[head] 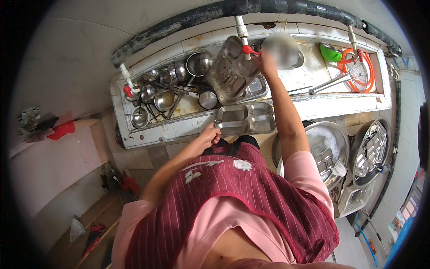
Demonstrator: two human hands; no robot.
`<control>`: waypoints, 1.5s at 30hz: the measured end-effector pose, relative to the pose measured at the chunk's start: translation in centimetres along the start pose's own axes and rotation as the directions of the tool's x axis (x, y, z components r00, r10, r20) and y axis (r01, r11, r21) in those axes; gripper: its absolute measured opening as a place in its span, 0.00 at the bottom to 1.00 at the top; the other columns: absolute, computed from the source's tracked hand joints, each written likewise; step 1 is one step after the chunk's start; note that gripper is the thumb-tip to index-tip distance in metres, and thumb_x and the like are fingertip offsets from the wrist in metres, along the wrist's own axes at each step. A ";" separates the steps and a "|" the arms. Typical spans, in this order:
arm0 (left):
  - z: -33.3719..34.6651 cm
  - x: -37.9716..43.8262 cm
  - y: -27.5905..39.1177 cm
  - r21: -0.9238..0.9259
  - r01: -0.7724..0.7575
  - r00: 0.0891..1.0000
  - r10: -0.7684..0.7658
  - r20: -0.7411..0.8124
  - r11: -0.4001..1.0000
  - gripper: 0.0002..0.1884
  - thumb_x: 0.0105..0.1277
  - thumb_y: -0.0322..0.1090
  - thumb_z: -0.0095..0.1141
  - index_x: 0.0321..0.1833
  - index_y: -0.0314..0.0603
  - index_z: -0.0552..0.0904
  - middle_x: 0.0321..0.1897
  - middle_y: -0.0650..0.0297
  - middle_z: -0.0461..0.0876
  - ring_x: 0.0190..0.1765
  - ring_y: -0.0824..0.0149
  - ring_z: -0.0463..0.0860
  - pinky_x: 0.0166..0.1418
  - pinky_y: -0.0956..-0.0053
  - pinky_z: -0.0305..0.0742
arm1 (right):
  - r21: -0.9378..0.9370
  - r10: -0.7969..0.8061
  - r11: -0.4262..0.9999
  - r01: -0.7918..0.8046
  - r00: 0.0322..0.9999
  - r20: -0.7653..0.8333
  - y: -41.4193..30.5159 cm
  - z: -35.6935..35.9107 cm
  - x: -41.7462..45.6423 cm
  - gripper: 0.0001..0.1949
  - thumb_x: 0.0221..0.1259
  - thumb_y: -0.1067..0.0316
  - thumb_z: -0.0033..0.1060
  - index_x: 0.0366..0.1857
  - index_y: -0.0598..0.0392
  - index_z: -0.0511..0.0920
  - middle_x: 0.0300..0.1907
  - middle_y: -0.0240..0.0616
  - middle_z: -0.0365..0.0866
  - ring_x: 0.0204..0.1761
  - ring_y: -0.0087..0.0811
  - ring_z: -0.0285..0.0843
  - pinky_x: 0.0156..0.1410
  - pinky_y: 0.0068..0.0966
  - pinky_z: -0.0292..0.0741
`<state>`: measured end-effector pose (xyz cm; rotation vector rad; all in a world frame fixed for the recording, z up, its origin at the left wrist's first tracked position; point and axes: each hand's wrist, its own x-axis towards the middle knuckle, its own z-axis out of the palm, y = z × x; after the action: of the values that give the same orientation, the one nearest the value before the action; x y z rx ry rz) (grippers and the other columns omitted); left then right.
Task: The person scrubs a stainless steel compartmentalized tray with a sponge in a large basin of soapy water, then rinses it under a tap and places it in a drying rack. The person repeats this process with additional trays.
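Observation:
My left hand (209, 135) grips the left edge of a stainless steel compartment tray (249, 121), which is held level at the sink's front rim. My right hand (267, 64) reaches over the sink, its fingers at the end of the red tap lever (249, 49). A blurred patch beside that hand hides what lies there, so its grip is unclear. Below the tap, a large steel pan (223, 79) holds murky water and food scraps. Another compartment tray (257, 85) lies partly under the pan's right side.
Steel bowls (164, 100) and a pot (199, 63) crowd the sink's left. On its right are a green bowl (331, 52), an orange hose (371, 70) and a strainer (357, 75). Basins with suds (324, 138) and stacked trays (371, 148) stand at right.

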<state>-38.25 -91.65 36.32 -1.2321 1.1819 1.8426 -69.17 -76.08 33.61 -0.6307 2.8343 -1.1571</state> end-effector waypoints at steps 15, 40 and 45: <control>-0.1 1.3 -0.2 -0.077 -0.025 0.991 0.014 -0.135 0.997 0.16 0.50 0.23 0.44 0.42 0.41 0.60 0.18 0.62 0.66 0.15 0.73 0.66 0.11 0.81 0.59 | 0.612 0.553 0.637 -0.469 0.831 0.061 1.8 2.5 -8.9 0.30 0.51 0.70 0.55 0.60 0.53 0.55 0.26 0.40 0.69 0.15 0.27 0.68 0.14 0.23 0.66; -0.1 0.6 0.9 0.016 -0.036 0.988 0.038 -0.150 0.999 0.13 0.49 0.23 0.43 0.38 0.43 0.62 0.19 0.63 0.65 0.15 0.73 0.67 0.12 0.80 0.60 | 0.673 0.559 0.588 -0.449 0.827 0.063 -0.5 -5.1 -14.2 0.27 0.54 0.73 0.45 0.61 0.56 0.54 0.40 0.50 0.70 0.18 0.25 0.68 0.15 0.19 0.66; 0.3 0.6 1.0 0.020 -0.024 0.985 0.027 -0.172 1.000 0.14 0.50 0.23 0.44 0.40 0.42 0.61 0.19 0.63 0.66 0.16 0.72 0.68 0.12 0.80 0.61 | 0.635 0.565 0.585 -0.505 0.815 0.128 0.3 -2.6 -13.1 0.32 0.52 0.77 0.45 0.63 0.51 0.49 0.22 0.34 0.69 0.14 0.21 0.61 0.14 0.18 0.59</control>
<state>-39.43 -91.79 36.11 -1.3960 1.3089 1.7680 -57.74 -69.25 33.52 0.3237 2.1309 -1.8577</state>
